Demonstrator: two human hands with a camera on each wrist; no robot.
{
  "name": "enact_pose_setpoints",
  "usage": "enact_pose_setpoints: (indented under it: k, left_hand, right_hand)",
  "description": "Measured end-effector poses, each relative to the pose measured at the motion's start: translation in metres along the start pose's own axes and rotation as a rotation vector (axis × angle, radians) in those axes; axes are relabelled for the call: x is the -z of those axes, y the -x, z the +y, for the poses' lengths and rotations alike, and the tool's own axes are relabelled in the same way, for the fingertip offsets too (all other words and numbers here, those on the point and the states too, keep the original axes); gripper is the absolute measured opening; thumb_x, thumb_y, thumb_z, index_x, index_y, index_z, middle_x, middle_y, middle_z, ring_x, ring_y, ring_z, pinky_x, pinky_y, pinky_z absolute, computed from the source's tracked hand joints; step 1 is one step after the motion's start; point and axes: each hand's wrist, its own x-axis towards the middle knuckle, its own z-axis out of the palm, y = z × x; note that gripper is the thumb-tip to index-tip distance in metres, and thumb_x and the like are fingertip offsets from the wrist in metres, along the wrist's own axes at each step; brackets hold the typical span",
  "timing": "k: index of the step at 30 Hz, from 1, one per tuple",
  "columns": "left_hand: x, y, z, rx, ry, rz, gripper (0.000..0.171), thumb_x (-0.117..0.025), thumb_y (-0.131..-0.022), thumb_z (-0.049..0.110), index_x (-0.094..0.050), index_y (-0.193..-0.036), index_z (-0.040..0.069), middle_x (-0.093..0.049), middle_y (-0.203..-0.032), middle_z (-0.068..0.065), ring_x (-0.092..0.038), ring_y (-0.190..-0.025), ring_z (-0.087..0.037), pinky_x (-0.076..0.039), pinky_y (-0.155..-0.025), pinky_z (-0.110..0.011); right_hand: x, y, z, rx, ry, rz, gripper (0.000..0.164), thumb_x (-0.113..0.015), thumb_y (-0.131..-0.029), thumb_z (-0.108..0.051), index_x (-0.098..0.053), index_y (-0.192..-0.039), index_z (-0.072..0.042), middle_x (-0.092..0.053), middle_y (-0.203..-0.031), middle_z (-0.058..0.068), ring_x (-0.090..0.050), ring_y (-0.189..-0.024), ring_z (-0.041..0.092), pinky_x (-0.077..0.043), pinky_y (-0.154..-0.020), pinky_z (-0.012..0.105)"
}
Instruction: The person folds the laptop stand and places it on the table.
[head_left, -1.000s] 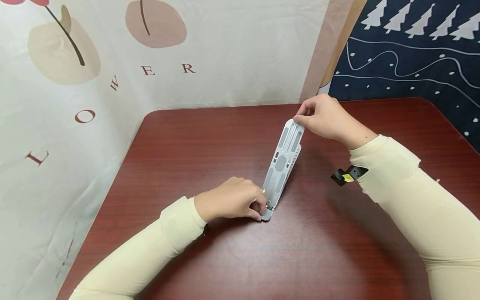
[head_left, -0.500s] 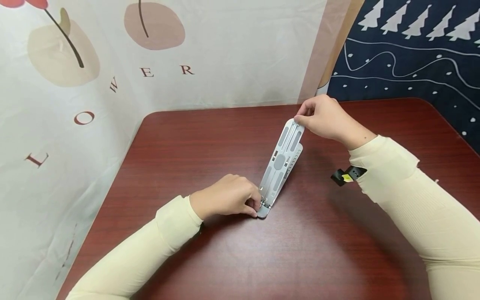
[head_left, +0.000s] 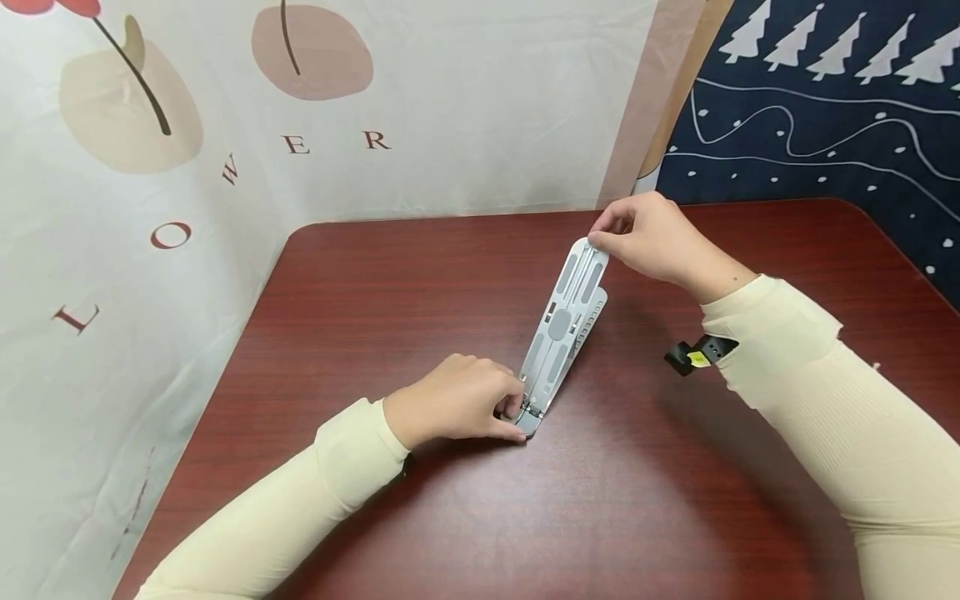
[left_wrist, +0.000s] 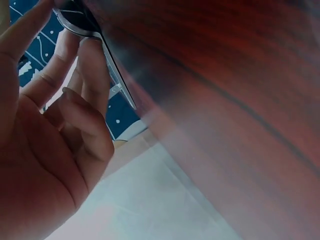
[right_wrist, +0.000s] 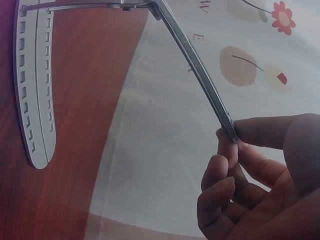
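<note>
A silver folding laptop stand (head_left: pixel 558 325) with grey pads stands tilted on the table, its far end raised. My right hand (head_left: pixel 652 237) pinches that raised end between thumb and fingers, as the right wrist view also shows. At the near, low end my left hand (head_left: pixel 461 396) pinches the stand's lip, with the thumb along the front edge. Under the upper plate, a slotted base bar (right_wrist: pixel 36 90) hangs apart from it at an angle. In the left wrist view, the left hand's fingers (left_wrist: pixel 90 75) hide part of the stand's end.
The dark red wooden table (head_left: pixel 390 292) carries the stand. A pale printed cloth (head_left: pixel 480 108) hangs behind and to the left, and a navy cloth with white trees (head_left: pixel 810 125) at the back right. A black camera mount (head_left: pixel 697 354) sticks out from the right sleeve.
The stand's near end has shifted slightly left with my left hand, and more of the slotted base bar shows. My left thumb has moved onto the front edge. The right hand holds nearly still.
</note>
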Motion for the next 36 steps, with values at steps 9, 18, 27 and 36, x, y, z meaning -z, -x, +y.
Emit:
enact_pose_setpoints:
  k: [9, 18, 27, 36]
  left_hand:
    - [0.000, -0.002, 0.003, 0.042, -0.025, 0.003, 0.035, -0.080, -0.075, 0.056, -0.060, -0.072, 0.027, -0.052, -0.065, 0.020, -0.049, -0.058, -0.001, -0.039, -0.052, -0.026]
    - [0.001, -0.001, 0.006, 0.073, -0.022, 0.005, 0.039, -0.079, -0.073, 0.061, -0.060, -0.072, 0.027, -0.054, -0.066, 0.020, -0.050, -0.058, -0.003, -0.039, -0.052, -0.028]
    - [0.001, -0.002, 0.008, 0.086, -0.031, 0.012, 0.041, -0.080, -0.072, 0.062, -0.058, -0.070, 0.027, -0.053, -0.065, 0.019, -0.050, -0.058, -0.004, -0.038, -0.050, -0.029]
    - [0.002, -0.003, 0.009, 0.093, -0.039, 0.015, 0.041, -0.080, -0.071, 0.062, -0.058, -0.070, 0.027, -0.053, -0.064, 0.018, -0.050, -0.057, -0.005, -0.038, -0.050, -0.030]
  right_hand:
    - [0.008, 0.003, 0.007, -0.061, -0.070, -0.006, 0.024, -0.064, -0.097, -0.027, -0.074, -0.106, -0.008, -0.068, -0.098, 0.012, -0.059, -0.080, 0.021, -0.047, -0.064, 0.026]
    - [0.000, -0.004, 0.031, -0.079, -0.083, -0.007, 0.028, -0.057, -0.101, -0.028, -0.073, -0.107, -0.006, -0.068, -0.094, 0.013, -0.058, -0.073, 0.019, -0.049, -0.061, 0.028]
    - [-0.022, -0.017, 0.056, -0.042, 0.016, -0.073, 0.020, -0.061, -0.096, -0.012, -0.072, -0.109, -0.003, -0.069, -0.099, 0.017, -0.056, -0.086, 0.027, -0.045, -0.070, 0.033]
    - [-0.040, -0.028, 0.073, -0.053, 0.053, -0.156, 0.024, -0.065, -0.092, -0.006, -0.071, -0.114, -0.001, -0.073, -0.102, 0.018, -0.060, -0.087, 0.028, -0.048, -0.081, 0.039]
